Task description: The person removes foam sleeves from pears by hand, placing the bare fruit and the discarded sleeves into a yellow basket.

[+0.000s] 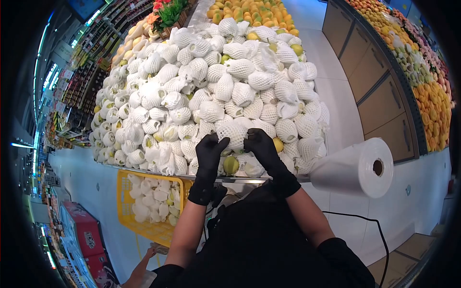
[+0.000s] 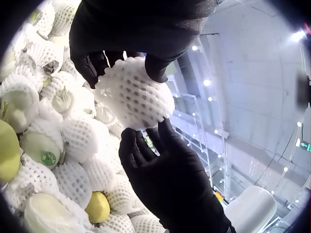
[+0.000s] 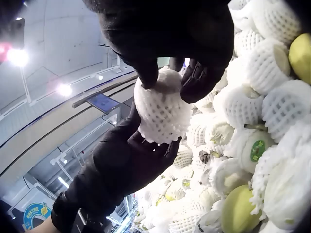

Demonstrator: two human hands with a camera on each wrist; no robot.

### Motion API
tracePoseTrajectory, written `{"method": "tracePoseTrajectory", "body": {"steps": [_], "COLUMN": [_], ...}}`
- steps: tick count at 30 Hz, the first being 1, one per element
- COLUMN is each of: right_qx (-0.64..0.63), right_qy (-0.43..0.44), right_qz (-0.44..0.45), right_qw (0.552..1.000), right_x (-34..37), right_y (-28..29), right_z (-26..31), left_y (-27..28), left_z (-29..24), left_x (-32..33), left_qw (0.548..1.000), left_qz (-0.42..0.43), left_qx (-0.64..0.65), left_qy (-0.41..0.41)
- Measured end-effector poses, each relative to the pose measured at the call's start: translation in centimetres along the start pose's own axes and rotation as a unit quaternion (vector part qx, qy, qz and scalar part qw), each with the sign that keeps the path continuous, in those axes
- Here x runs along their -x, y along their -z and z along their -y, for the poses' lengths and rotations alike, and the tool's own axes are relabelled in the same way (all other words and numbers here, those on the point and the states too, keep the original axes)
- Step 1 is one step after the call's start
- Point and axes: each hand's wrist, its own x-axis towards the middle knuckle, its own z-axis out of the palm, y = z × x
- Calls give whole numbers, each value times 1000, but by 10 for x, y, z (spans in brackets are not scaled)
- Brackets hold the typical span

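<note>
Both hands wear black gloves. A fruit in a white foam net (image 1: 233, 135) is held between them above the front of a large heap of netted fruit. My left hand (image 1: 210, 156) grips one side of it, and my right hand (image 1: 264, 150) grips the other. In the left wrist view the netted fruit (image 2: 135, 94) has my left hand (image 2: 138, 29) over its top and my right hand (image 2: 170, 170) beneath. The right wrist view shows the net (image 3: 163, 107) between my right hand (image 3: 170, 34) and my left hand (image 3: 114, 160). The net hides the fruit inside.
A bare green-yellow fruit (image 1: 231, 165) lies just below the hands. At the right front stands a big roll of clear plastic bags (image 1: 353, 168). A yellow basket (image 1: 126, 211) with white foam nets is at the lower left. Orange fruit (image 1: 254, 12) lies beyond the heap.
</note>
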Motion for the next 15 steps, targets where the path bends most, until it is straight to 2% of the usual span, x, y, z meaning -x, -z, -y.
{"method": "tracePoseTrajectory", "body": {"steps": [2, 3, 6, 8, 11, 15], "right_qx": [-67, -70, -99, -141, -65, 35], "right_qy": [-60, -51, -44, -65, -32, -6], "right_qz": [34, 47, 66, 52, 34, -13], "right_qw": [995, 995, 992, 986, 997, 999], "right_x": [4, 3, 1, 3, -2, 8], "right_y": [3, 5, 7, 1, -1, -8], "right_z": [7, 3, -5, -2, -13, 4], "left_y": [2, 3, 11, 15, 7, -2], "left_z": [-4, -5, -8, 7, -2, -10], "left_x": [0, -1, -4, -8, -2, 3], "left_qw": [999, 999, 995, 992, 990, 986], "left_qz": [31, 46, 67, 85, 70, 30], "left_qx": [13, 20, 56, 87, 116, 160], "left_qy": [-13, -19, 47, 21, 28, 31]}}
